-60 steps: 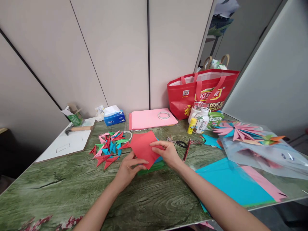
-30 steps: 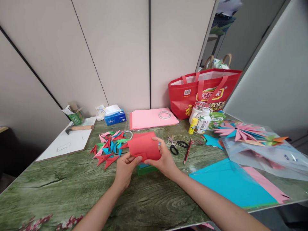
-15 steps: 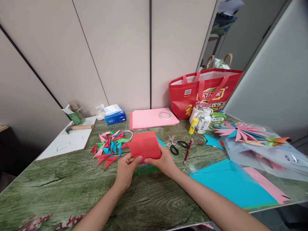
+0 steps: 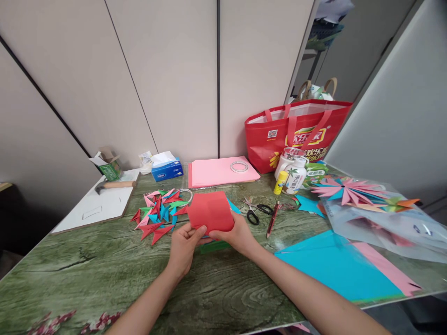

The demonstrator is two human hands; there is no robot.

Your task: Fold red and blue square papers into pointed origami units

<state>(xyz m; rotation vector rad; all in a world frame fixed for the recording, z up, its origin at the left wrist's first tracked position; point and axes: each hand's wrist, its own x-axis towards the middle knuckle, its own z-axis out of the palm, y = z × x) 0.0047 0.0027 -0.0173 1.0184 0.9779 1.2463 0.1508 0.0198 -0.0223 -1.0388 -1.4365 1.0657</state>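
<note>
Red paper, matte and thin-edged, makes a nearly rectangular sheet (image 4: 210, 210) between the two hands, just above the table (image 4: 87, 274). The left hand (image 4: 182, 244) pinches its near left corner, thumb on the face and fingers curled behind; the right hand (image 4: 239, 232) grips the near right corner in the same way, thumb lying along the lower edge. Its long axis runs left to right, from one hand towards the other, and its face tilts up towards the person. Partly hidden beneath the hands lies green paper (image 4: 216, 247). Beyond and left of the left hand sits a heap of sharp, folded paper points (image 4: 159, 211) in red, pink, blue and green. Right of the right hand are black-handled scissors (image 4: 253, 217), spread apart, and a slim dark-red pencil (image 4: 273, 221); farther right, smooth blue paper (image 4: 338, 270) lies flat on the streaked, wood-patterned tabletop.
</note>
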